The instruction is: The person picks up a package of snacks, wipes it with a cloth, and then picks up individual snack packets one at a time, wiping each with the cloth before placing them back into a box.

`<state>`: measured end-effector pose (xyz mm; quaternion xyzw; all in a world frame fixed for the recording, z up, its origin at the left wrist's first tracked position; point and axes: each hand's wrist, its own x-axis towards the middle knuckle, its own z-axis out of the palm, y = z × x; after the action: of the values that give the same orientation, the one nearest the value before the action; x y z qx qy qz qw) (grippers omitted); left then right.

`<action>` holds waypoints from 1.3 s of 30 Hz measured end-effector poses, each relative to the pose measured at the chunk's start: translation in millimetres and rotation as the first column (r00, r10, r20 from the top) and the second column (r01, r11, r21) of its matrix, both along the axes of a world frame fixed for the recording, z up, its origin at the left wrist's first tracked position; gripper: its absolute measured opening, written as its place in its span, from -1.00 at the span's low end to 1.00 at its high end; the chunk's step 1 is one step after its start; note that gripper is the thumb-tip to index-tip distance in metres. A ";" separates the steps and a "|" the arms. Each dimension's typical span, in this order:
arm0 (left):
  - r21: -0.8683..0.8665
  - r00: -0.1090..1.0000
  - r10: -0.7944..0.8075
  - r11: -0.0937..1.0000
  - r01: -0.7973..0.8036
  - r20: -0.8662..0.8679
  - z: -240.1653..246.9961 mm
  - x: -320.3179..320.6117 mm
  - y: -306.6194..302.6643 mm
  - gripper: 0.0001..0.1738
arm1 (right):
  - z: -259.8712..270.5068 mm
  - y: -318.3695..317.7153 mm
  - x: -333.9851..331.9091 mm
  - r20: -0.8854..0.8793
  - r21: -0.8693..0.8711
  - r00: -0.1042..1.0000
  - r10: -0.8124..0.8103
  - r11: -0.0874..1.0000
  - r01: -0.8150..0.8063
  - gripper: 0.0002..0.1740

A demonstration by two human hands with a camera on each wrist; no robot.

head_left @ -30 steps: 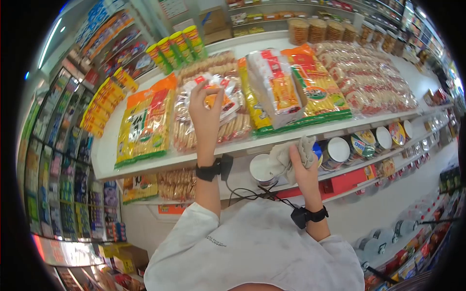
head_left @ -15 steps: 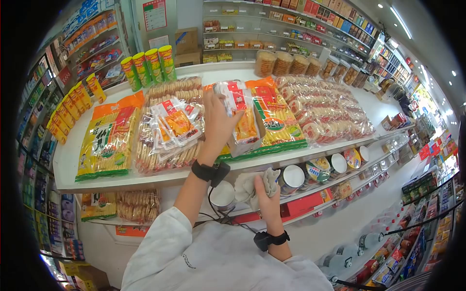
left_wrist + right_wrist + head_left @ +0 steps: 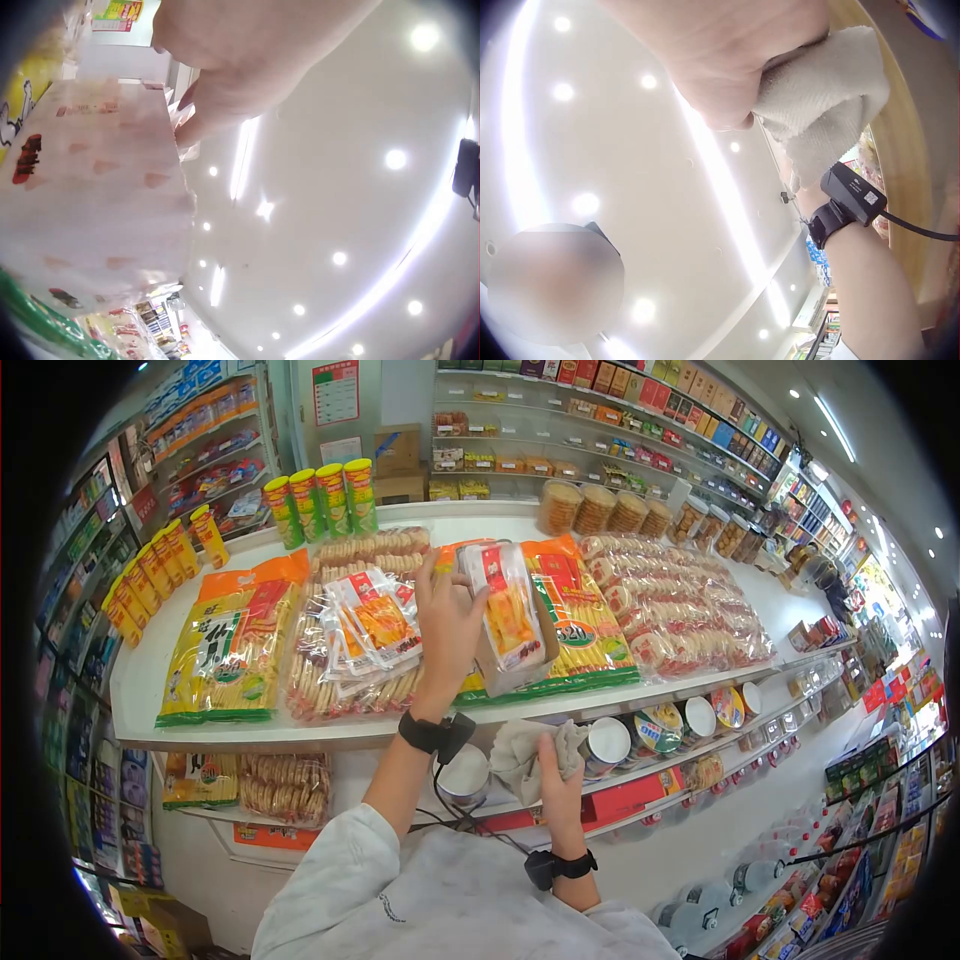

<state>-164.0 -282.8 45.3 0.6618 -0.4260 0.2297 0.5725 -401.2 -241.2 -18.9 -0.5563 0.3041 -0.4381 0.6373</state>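
My left hand (image 3: 447,625) is at the left side of an open carton (image 3: 545,622), its fingers bent at the flat snack packets (image 3: 508,605) in it. In the left wrist view the carton's pale printed side (image 3: 105,187) fills the left, and my fingertips are right at the packet edges; I cannot tell whether they pinch one. Left of the hand, a fanned pile of like packets (image 3: 375,625) lies on a bag of round biscuits. In front of the shelf edge, my right hand (image 3: 562,800) grips a crumpled grey cloth (image 3: 522,755), also seen in the right wrist view (image 3: 825,94).
Large yellow snack bags (image 3: 228,650) and bagged round biscuits (image 3: 670,600) cover the white shelf top (image 3: 135,705). Green canisters (image 3: 330,505), yellow tubes (image 3: 150,575) and biscuit jars (image 3: 600,510) line its back. Lidded tubs (image 3: 608,745) stand on the lower shelf. A cable hangs between my wrists.
My left hand has gone right, from the packet pile to the carton, and its fingers have shifted slightly there. The right hand still holds the cloth. The head view has turned and tilted up.
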 end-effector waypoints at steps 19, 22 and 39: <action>-0.273 0.563 -0.687 0.712 0.646 -0.460 -4.5 -66.3 96.0 -0.54 | 30.9 13.8 30.1 0.042 -0.124 0.992 0.116 0.986 -0.110 -0.79; -0.457 0.228 -0.742 0.592 0.664 -0.630 5.6 -73.9 116.3 -0.52 | 37.1 12.8 32.2 0.061 -0.022 0.979 0.196 0.980 -0.195 -0.81; 0.292 0.815 -0.578 0.788 0.542 0.048 20.5 -108.6 113.8 -0.32 | 51.0 12.0 15.2 0.631 0.121 0.733 0.255 0.900 -0.418 -0.21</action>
<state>-272.6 -169.1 65.8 0.5585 -0.6676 0.0346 0.4911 -386.0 -229.3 32.1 -0.3476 0.0331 -0.4246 0.8353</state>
